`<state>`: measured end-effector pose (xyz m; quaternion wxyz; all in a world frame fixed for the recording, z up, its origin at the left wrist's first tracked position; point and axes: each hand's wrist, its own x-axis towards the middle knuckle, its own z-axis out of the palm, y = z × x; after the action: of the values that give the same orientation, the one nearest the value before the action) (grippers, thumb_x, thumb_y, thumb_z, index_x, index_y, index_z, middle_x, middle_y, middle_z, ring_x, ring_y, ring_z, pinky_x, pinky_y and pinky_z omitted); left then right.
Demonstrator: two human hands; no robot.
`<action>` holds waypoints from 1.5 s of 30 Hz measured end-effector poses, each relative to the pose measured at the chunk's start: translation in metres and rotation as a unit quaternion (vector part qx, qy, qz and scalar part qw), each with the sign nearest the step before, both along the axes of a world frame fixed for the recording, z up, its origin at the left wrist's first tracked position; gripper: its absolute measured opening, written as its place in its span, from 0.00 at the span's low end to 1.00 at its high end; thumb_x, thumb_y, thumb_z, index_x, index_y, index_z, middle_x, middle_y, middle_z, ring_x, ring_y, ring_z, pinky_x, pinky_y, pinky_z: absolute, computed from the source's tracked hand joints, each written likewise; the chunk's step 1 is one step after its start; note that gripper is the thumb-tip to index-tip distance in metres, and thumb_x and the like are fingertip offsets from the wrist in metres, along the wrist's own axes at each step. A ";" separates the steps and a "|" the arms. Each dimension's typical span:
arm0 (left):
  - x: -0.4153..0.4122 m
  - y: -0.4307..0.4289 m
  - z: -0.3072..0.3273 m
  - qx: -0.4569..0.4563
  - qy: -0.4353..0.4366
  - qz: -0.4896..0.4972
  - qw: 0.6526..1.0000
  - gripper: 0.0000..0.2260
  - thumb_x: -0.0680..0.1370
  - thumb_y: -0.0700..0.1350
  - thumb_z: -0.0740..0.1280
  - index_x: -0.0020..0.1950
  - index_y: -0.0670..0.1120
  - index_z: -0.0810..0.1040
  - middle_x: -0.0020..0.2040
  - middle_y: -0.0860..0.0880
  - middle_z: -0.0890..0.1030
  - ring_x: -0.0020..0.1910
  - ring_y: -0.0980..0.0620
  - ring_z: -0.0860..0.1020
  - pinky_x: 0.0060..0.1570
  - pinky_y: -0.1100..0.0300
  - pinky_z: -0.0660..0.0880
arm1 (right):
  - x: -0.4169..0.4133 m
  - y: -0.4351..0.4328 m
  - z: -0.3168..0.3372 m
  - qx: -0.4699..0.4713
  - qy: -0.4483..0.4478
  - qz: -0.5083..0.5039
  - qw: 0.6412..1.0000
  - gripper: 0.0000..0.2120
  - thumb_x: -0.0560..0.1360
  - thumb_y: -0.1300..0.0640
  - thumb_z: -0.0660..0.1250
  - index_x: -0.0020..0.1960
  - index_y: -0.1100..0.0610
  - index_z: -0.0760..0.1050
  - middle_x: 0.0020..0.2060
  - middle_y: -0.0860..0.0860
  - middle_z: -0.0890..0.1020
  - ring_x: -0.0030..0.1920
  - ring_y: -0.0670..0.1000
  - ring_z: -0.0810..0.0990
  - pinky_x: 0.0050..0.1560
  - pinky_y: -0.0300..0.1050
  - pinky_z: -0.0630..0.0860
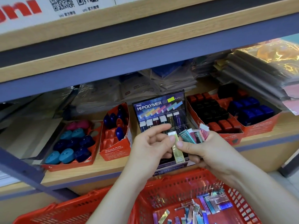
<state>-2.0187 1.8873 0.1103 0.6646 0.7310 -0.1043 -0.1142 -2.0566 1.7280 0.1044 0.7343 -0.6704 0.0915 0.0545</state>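
A dark "Hi-Polymer" eraser display box (159, 105) stands on the wooden shelf with several slim erasers upright in its slots. My left hand (150, 146) pinches the top of a gold-sleeved eraser (178, 151) in front of the box. My right hand (208, 151) grips a fan of several slim erasers (193, 135) in teal, pink and dark sleeves, and its thumb touches the gold one. Below my hands sits a red plastic basket (163, 188) with several loose erasers (199, 209) lying on its floor.
Red cardboard trays of sharpeners flank the box: teal, navy and pink ones (71, 143) at left, blue ones (115, 122) beside it, black, red and blue ones (226, 113) at right. Wrapped paper stacks (262, 70) lie behind. An upper shelf edge (145, 50) overhangs.
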 end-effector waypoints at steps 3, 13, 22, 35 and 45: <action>0.005 0.006 -0.001 0.008 -0.015 0.019 1.000 0.09 0.73 0.38 0.73 0.52 0.48 0.84 0.38 0.46 0.84 0.34 0.54 0.80 0.37 0.64 0.76 | 0.000 0.003 0.001 0.015 0.007 0.015 1.000 0.04 0.73 0.59 0.73 0.45 0.59 0.80 0.26 0.47 0.74 0.25 0.44 0.66 0.23 0.34 0.61; 0.060 0.046 -0.001 0.092 -0.111 0.186 0.972 0.06 0.76 0.37 0.71 0.50 0.45 0.82 0.39 0.47 0.85 0.40 0.49 0.84 0.42 0.59 0.81 | 0.001 -0.005 0.010 0.226 0.059 -0.065 0.970 0.09 0.80 0.67 0.61 0.59 0.65 0.76 0.47 0.60 0.86 0.47 0.58 0.86 0.39 0.44 0.84; 0.080 0.018 -0.006 0.109 -0.147 0.130 0.974 0.08 0.76 0.36 0.71 0.45 0.50 0.80 0.37 0.48 0.85 0.40 0.50 0.84 0.46 0.54 0.82 | 0.007 -0.008 0.003 0.104 0.043 -0.135 0.984 0.07 0.79 0.60 0.66 0.53 0.62 0.78 0.41 0.56 0.87 0.25 0.45 0.76 0.18 0.33 0.63; 0.101 -0.037 -0.015 0.356 -0.324 0.027 0.876 0.07 0.77 0.43 0.69 0.55 0.47 0.82 0.46 0.51 0.82 0.45 0.52 0.79 0.50 0.58 0.77 | 0.010 -0.017 -0.001 0.082 0.028 -0.150 0.985 0.07 0.76 0.60 0.70 0.52 0.62 0.78 0.33 0.52 0.76 0.23 0.44 0.71 0.19 0.34 0.60; 0.097 -0.047 -0.019 0.459 -0.393 0.036 0.796 0.12 0.77 0.47 0.68 0.60 0.49 0.79 0.53 0.50 0.79 0.53 0.50 0.76 0.50 0.55 0.75 | 0.011 -0.017 -0.002 0.099 0.031 -0.166 0.981 0.06 0.73 0.63 0.73 0.44 0.57 0.76 0.29 0.50 0.73 0.24 0.44 0.67 0.20 0.33 0.58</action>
<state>-1.9212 1.8403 0.0910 0.1561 0.9356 -0.2655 0.1728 -2.0458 1.7110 0.1028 0.7928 -0.5676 0.2186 -0.0388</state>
